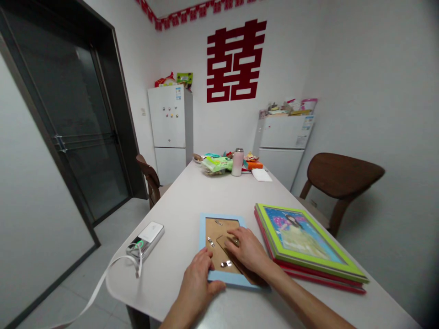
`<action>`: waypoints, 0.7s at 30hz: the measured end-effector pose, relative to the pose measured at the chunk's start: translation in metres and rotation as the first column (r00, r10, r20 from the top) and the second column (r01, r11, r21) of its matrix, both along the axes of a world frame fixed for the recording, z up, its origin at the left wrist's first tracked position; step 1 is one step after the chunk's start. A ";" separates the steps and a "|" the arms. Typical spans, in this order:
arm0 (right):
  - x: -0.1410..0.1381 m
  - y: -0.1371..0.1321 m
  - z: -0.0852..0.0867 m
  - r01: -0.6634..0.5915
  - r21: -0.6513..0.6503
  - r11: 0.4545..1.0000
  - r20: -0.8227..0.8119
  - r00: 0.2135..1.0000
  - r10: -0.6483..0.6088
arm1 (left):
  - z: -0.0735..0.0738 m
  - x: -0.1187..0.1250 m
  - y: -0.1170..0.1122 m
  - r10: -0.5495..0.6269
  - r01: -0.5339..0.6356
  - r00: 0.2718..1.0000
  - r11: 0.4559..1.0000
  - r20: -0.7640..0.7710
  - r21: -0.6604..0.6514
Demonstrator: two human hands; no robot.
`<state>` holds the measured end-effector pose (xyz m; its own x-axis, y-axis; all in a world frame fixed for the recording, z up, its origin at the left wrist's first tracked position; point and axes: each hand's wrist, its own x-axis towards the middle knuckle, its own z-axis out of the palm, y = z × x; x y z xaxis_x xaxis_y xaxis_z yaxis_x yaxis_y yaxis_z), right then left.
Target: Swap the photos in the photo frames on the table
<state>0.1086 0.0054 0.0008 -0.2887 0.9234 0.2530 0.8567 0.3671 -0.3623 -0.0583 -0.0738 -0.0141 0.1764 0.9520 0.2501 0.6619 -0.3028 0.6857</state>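
A light blue picture frame [219,218] lies face down on the white table [192,196], its brown backing board [217,230] up with small metal clips on it. My left hand [199,278] grips the frame's near edge, thumb under the rim and fingers on the board. My right hand [247,250] rests flat on the backing board, fingers pressing on the brown fold-out stand at its right side.
A stack of frames, green one on top with a picture, [308,242] lies right of my hands. A white power bank with a cable [146,240] sits left. Snacks and a pink bottle [237,162] stand at the far end. Wooden chairs [338,176] flank the table.
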 end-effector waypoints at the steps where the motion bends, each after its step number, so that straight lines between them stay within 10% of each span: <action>1: 0.005 -0.009 0.000 -0.023 -0.002 1.000 0.021 1.000 0.023 | 0.000 0.001 0.000 -0.004 0.004 1.000 1.000 0.001 0.006; 11: 0.014 -0.027 0.023 -0.024 -0.058 0.998 0.026 0.999 0.025 | 0.008 0.007 -0.006 0.003 0.011 0.968 0.998 0.251 -0.055; 21: -0.038 -0.062 0.060 -0.188 -0.074 0.979 -0.194 0.966 0.171 | 0.039 -0.039 -0.005 0.219 -0.117 0.709 0.974 0.670 -0.195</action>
